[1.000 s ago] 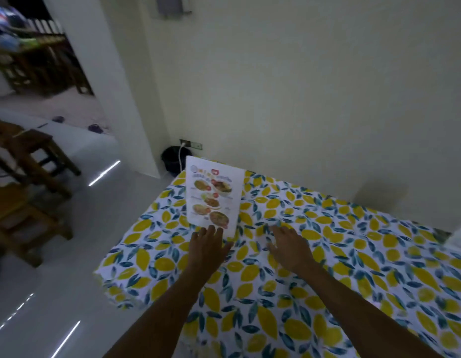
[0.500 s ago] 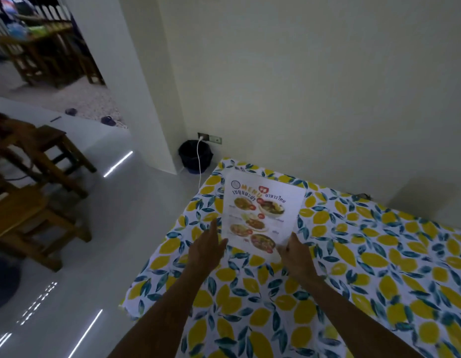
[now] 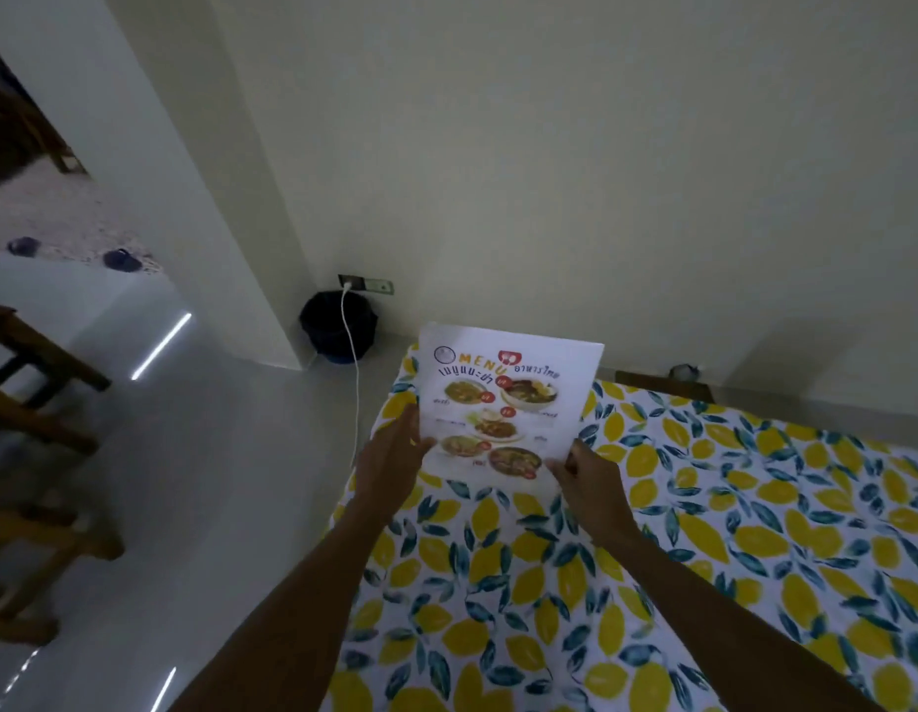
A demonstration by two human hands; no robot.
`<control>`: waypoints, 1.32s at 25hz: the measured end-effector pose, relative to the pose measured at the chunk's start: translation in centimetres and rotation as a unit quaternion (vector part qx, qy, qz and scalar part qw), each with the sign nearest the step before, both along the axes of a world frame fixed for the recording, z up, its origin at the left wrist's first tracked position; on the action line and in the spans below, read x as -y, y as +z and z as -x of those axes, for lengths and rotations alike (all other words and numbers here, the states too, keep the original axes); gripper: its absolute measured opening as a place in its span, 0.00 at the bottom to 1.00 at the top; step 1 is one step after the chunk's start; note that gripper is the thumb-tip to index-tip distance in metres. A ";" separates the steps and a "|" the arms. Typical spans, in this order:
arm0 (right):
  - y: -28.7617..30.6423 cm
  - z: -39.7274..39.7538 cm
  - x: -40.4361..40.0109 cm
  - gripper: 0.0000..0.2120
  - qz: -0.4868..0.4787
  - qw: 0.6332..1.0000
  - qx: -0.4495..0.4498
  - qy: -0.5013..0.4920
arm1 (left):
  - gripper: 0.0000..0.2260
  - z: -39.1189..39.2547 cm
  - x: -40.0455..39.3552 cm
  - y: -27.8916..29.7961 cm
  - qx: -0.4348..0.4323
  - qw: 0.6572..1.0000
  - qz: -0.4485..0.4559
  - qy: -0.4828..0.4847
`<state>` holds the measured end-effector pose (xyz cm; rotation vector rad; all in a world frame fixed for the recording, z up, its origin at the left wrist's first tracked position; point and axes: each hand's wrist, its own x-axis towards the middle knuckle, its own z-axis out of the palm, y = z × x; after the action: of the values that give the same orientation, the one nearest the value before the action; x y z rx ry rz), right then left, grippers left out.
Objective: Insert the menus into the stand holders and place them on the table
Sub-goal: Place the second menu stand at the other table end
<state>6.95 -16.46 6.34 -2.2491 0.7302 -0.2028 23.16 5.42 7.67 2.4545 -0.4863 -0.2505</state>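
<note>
— Paper menu (image 3: pixel 506 403), where is it?
— Upright over the table (image 3: pixel 703 531) corner, long axis vertical. My left hand (image 3: pixel 390 457) and right hand (image 3: pixel 588 477) pinch its bottom corners. No holder in sight.

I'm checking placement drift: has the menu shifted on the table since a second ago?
Cannot tell: the camera moved. The menu stays at the lemon tablecloth's far left corner, both hands at its lower edge.

Glossy paper menu (image 3: pixel 508 403), printed cloth tablecloth (image 3: pixel 703 531), glossy floor (image 3: pixel 200 506)
</note>
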 end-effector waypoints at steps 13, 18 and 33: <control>-0.2 -21.8 4.4 0.12 0.041 0.989 -0.001 -0.141 | 0.09 -24.2 5.8 -2.6 0.080 0.984 0.061 -0.150; -3.6 -24.5 4.0 0.14 0.043 0.987 -0.026 -0.156 | 0.12 -27.0 5.9 -6.1 -0.001 0.983 0.089 -0.158; -5.1 -24.5 3.4 0.14 0.038 0.984 -0.035 -0.171 | 0.09 -26.5 5.6 -7.1 0.019 0.984 0.073 -0.162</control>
<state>31.48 -19.90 1.26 -2.1966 1.1642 -0.3219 49.70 -0.14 0.58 2.2328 -0.8901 -0.2902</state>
